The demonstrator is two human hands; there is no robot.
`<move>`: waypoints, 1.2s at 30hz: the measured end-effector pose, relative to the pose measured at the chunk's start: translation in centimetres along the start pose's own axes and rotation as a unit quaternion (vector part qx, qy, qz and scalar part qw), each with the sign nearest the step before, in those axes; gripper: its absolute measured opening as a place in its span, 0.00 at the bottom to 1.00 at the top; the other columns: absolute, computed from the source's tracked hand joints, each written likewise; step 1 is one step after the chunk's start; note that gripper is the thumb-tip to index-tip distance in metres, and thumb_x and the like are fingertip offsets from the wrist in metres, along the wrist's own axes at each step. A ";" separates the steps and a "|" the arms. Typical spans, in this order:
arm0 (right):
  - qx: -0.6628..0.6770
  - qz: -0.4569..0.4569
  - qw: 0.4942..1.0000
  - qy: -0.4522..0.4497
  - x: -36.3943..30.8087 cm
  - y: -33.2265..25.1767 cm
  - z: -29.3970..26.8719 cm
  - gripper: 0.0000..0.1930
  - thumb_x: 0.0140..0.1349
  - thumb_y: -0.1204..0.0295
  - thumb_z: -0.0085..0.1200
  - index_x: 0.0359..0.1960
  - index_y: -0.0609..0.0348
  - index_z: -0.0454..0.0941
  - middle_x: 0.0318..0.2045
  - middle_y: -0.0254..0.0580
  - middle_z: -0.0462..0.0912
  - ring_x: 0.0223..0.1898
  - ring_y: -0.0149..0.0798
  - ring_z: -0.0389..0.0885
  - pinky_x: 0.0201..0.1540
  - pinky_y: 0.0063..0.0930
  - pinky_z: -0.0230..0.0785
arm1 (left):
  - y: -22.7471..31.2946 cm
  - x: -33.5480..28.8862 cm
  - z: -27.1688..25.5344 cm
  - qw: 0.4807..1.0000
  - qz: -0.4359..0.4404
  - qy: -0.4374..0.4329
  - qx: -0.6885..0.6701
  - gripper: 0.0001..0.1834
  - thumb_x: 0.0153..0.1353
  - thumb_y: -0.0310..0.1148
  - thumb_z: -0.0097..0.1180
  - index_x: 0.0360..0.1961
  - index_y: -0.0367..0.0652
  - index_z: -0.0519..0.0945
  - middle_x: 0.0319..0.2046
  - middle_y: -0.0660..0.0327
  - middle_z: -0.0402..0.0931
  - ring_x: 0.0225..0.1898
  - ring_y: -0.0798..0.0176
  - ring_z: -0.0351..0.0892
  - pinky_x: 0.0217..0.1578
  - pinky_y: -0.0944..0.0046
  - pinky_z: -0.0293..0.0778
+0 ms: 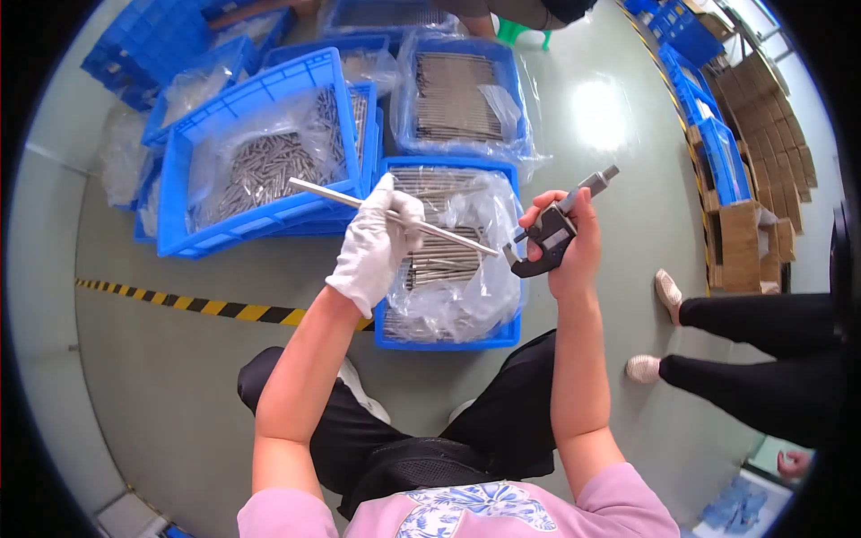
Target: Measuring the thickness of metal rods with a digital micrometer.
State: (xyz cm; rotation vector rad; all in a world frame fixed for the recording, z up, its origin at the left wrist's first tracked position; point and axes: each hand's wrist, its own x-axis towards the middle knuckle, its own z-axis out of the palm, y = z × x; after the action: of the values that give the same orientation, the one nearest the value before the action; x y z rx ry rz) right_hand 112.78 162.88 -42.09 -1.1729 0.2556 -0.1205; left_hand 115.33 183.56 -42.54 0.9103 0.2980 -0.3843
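Note:
My left hand (381,242), in a white glove, is closed around a long thin metal rod (448,238) that slants down to the right. Bare, my right hand (574,242) grips a micrometer (549,240) with a dark frame and a silver barrel. The rod's right tip lies close to the micrometer's jaws; whether they touch I cannot tell. Below both hands stands a blue crate (448,343) lined with clear plastic (484,291), holding many similar metal rods (439,260).
A tilted blue crate (170,202) with short metal pins is at the left. Another crate of rods (406,99) stands behind. Cardboard boxes (744,242) line the right side. A person's legs (753,350) are at the right; another person (511,11) is at the top.

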 end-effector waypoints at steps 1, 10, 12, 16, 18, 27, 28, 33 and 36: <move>-0.014 0.010 1.000 -0.011 -0.5 0.0 0.7 0.24 0.59 0.51 0.36 0.29 0.63 0.71 0.18 0.45 0.75 0.09 0.28 0.65 0.13 0.18 0.58 | 0.3 0.1 -0.7 0.999 -0.011 -0.004 0.046 0.25 0.61 0.49 0.38 0.12 0.46 0.66 0.13 0.66 0.63 0.15 0.72 0.60 0.16 0.73 0.57; 0.085 0.160 0.984 -0.004 -2.2 0.0 5.5 0.28 0.60 0.50 0.29 0.31 0.66 0.70 0.22 0.53 0.74 0.13 0.35 0.67 0.12 0.20 0.61 | 0.9 0.2 -1.6 0.993 -0.109 -0.050 -0.009 0.25 0.60 0.52 0.39 0.13 0.46 0.68 0.06 0.69 0.58 0.07 0.74 0.54 0.08 0.75 0.50; 0.100 0.164 0.981 -0.027 -1.9 -0.1 5.9 0.28 0.60 0.50 0.29 0.30 0.66 0.70 0.22 0.53 0.74 0.13 0.35 0.67 0.12 0.20 0.61 | 0.9 0.1 -1.4 0.992 -0.115 -0.057 0.001 0.24 0.60 0.51 0.41 0.14 0.46 0.68 0.07 0.68 0.60 0.08 0.74 0.57 0.09 0.75 0.54; 0.143 0.186 0.969 -0.076 -1.2 0.9 6.8 0.28 0.60 0.50 0.28 0.30 0.66 0.70 0.22 0.54 0.74 0.13 0.35 0.67 0.12 0.21 0.61 | 0.8 -0.2 -1.9 0.992 -0.060 -0.106 0.044 0.18 0.59 0.45 0.46 0.19 0.44 0.69 0.13 0.66 0.66 0.14 0.72 0.65 0.16 0.73 0.64; 0.161 0.202 0.960 -0.104 -0.9 1.0 6.3 0.29 0.60 0.48 0.27 0.30 0.66 0.70 0.21 0.54 0.75 0.12 0.36 0.69 0.12 0.22 0.62 | 0.6 -0.2 -2.0 0.990 -0.041 -0.125 0.046 0.15 0.58 0.42 0.49 0.22 0.43 0.70 0.17 0.65 0.68 0.19 0.71 0.68 0.23 0.71 0.69; 0.135 0.270 0.949 -0.089 -0.4 2.4 4.9 0.30 0.59 0.48 0.26 0.30 0.65 0.70 0.20 0.52 0.75 0.13 0.35 0.70 0.12 0.21 0.62 | -0.5 -1.8 -2.3 0.985 -0.059 -0.137 0.089 0.12 0.57 0.39 0.52 0.26 0.40 0.73 0.21 0.62 0.74 0.23 0.72 0.74 0.25 0.75 0.68; 0.139 0.269 0.948 -0.093 -0.3 2.3 4.6 0.30 0.59 0.47 0.26 0.29 0.65 0.70 0.20 0.52 0.75 0.13 0.35 0.70 0.12 0.21 0.62 | -0.7 -1.8 -2.2 0.984 -0.065 -0.144 0.083 0.11 0.57 0.38 0.52 0.27 0.40 0.73 0.21 0.62 0.74 0.24 0.71 0.75 0.26 0.74 0.68; 0.159 0.243 0.955 -0.052 0.4 1.5 3.3 0.29 0.59 0.48 0.27 0.29 0.64 0.70 0.21 0.52 0.74 0.11 0.34 0.67 0.10 0.21 0.60 | -1.3 -1.1 -1.3 0.981 -0.098 -0.153 0.061 0.09 0.57 0.36 0.52 0.28 0.41 0.73 0.22 0.62 0.75 0.25 0.70 0.75 0.29 0.72 0.71; 0.185 0.249 0.950 -0.041 1.0 1.0 2.3 0.28 0.59 0.49 0.27 0.30 0.64 0.69 0.21 0.52 0.74 0.12 0.35 0.68 0.11 0.20 0.61 | -1.8 -0.3 -0.7 0.979 -0.090 -0.170 0.065 0.09 0.57 0.37 0.51 0.31 0.42 0.70 0.26 0.64 0.70 0.28 0.69 0.71 0.32 0.68 0.69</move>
State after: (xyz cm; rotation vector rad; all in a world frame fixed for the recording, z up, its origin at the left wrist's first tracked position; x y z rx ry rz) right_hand 114.33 165.07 -42.37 -0.7098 0.4278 0.3140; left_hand 114.21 183.20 -44.06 0.9298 0.0413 -0.7242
